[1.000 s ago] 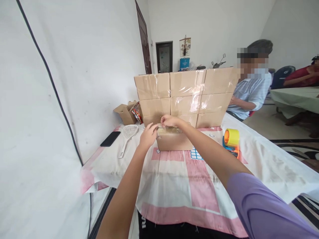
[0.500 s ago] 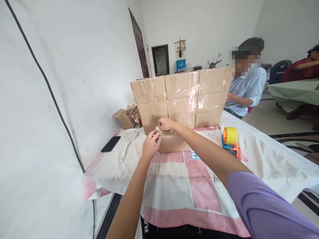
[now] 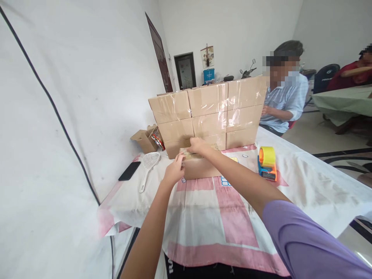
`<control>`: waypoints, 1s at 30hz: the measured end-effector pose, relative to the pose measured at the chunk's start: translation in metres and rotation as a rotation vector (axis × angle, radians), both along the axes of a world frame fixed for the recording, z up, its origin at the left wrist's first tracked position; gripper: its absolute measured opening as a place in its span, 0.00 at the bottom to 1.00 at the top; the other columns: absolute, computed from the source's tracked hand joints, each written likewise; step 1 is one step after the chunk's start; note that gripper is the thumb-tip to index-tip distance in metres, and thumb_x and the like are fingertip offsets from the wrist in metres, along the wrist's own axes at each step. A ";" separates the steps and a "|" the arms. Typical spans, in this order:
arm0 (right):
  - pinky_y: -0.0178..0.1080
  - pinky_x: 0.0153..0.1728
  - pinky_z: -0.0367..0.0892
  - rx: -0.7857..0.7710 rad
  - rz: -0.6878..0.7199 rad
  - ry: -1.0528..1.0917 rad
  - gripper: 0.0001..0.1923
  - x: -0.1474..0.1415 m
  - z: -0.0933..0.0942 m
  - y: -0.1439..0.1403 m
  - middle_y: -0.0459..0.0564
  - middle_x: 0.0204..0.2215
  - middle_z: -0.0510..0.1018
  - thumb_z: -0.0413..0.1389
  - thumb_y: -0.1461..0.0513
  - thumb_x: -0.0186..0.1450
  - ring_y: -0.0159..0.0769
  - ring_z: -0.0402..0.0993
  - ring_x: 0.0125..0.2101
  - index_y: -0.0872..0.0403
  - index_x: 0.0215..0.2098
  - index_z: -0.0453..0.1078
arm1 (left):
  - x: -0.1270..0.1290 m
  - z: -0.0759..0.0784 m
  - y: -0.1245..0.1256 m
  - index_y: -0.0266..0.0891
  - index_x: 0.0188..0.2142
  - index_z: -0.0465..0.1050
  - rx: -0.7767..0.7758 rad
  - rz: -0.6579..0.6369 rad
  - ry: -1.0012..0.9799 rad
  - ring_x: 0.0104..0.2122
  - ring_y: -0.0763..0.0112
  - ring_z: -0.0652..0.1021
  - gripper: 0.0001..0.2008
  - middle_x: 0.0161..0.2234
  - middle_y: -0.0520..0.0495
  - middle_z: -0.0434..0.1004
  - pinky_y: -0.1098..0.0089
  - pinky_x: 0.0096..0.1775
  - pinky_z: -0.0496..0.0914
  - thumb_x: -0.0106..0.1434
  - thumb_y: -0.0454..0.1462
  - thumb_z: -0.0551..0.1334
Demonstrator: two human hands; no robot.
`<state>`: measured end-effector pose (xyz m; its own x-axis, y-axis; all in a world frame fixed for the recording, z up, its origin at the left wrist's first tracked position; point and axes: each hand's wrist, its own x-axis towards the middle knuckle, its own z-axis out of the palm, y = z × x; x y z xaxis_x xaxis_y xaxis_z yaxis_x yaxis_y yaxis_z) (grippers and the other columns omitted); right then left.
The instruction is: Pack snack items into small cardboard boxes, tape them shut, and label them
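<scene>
**Around the pink-and-white cloth**

A wall of taped brown cardboard boxes (image 3: 207,112) stands at the back of the pink-checked white tablecloth (image 3: 221,221). Left lie a black phone (image 3: 129,171), a white plastic slotted scoop (image 3: 148,163) and an open small carton (image 3: 144,140). An orange-and-blue tape dispenser with yellow roll (image 3: 267,163) sits right. A seated person in a striped shirt (image 3: 286,102) is behind.

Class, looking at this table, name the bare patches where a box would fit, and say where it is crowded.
Bare pink-checked tablecloth lies between the small brown cardboard box and the near edge, and right of the yellow and orange tape dispenser. Crowded: the stacked taped cartons behind, and the white slotted scoop beside the black phone.
</scene>
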<state>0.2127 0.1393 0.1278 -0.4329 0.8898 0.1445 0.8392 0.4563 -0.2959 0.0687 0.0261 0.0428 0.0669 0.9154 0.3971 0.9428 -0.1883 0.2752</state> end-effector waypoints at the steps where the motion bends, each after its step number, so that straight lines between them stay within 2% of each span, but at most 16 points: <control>1: 0.46 0.45 0.70 0.006 -0.034 0.015 0.23 0.002 -0.001 0.002 0.66 0.48 0.78 0.66 0.53 0.60 0.55 0.74 0.50 0.59 0.48 0.74 | 0.000 0.003 0.002 0.47 0.60 0.63 -0.020 -0.001 0.024 0.48 0.60 0.79 0.31 0.68 0.48 0.61 0.64 0.41 0.74 0.58 0.27 0.55; 6: 0.48 0.46 0.68 0.045 -0.141 0.120 0.24 0.027 -0.012 0.011 0.70 0.49 0.78 0.68 0.55 0.56 0.61 0.72 0.52 0.60 0.46 0.75 | 0.004 0.016 0.009 0.50 0.67 0.59 -0.086 -0.001 0.149 0.48 0.56 0.80 0.37 0.69 0.48 0.59 0.63 0.41 0.74 0.58 0.27 0.55; 10: 0.47 0.47 0.67 0.104 -0.225 0.275 0.18 0.076 -0.029 0.012 0.67 0.46 0.79 0.63 0.54 0.59 0.58 0.73 0.51 0.59 0.42 0.75 | 0.009 0.019 0.008 0.50 0.66 0.62 -0.118 0.010 0.199 0.49 0.56 0.80 0.36 0.72 0.50 0.54 0.62 0.44 0.74 0.58 0.28 0.55; 14: 0.46 0.45 0.67 0.129 -0.395 0.479 0.16 0.138 -0.065 0.007 0.63 0.41 0.80 0.55 0.52 0.65 0.54 0.75 0.47 0.56 0.40 0.73 | 0.014 0.015 0.007 0.50 0.67 0.60 -0.128 0.040 0.200 0.50 0.57 0.80 0.36 0.72 0.50 0.53 0.63 0.47 0.73 0.60 0.29 0.55; 19: 0.46 0.39 0.67 0.037 -0.551 0.722 0.10 0.194 -0.121 0.001 0.58 0.32 0.79 0.58 0.55 0.60 0.49 0.76 0.37 0.54 0.30 0.69 | 0.024 0.009 0.007 0.53 0.69 0.57 -0.136 0.175 0.182 0.46 0.53 0.81 0.36 0.74 0.45 0.45 0.58 0.46 0.74 0.62 0.32 0.56; 23: 0.44 0.37 0.68 0.014 -0.584 0.946 0.10 0.208 -0.149 -0.004 0.53 0.31 0.78 0.58 0.55 0.58 0.45 0.75 0.34 0.53 0.30 0.67 | 0.030 0.006 0.007 0.53 0.69 0.58 -0.136 0.245 0.174 0.47 0.51 0.81 0.35 0.74 0.44 0.46 0.57 0.46 0.74 0.63 0.33 0.56; 27: 0.42 0.34 0.70 0.007 -0.545 1.152 0.13 0.210 -0.161 -0.008 0.52 0.32 0.79 0.56 0.52 0.59 0.41 0.76 0.32 0.53 0.34 0.68 | 0.031 0.005 0.005 0.53 0.68 0.60 -0.131 0.253 0.175 0.49 0.52 0.80 0.33 0.74 0.49 0.43 0.58 0.46 0.75 0.63 0.34 0.55; 30: 0.42 0.34 0.71 0.024 -0.514 1.234 0.14 0.208 -0.166 -0.010 0.51 0.32 0.79 0.56 0.50 0.59 0.42 0.76 0.33 0.52 0.34 0.68 | 0.027 0.005 0.004 0.53 0.68 0.60 -0.134 0.257 0.177 0.53 0.50 0.78 0.33 0.73 0.51 0.47 0.56 0.49 0.74 0.63 0.34 0.55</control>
<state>0.4208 0.1290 -0.0384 0.3722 0.9032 0.2139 0.1072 0.1870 -0.9765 0.0962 0.0306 0.0477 -0.1153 0.9545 0.2751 0.9901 0.0883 0.1088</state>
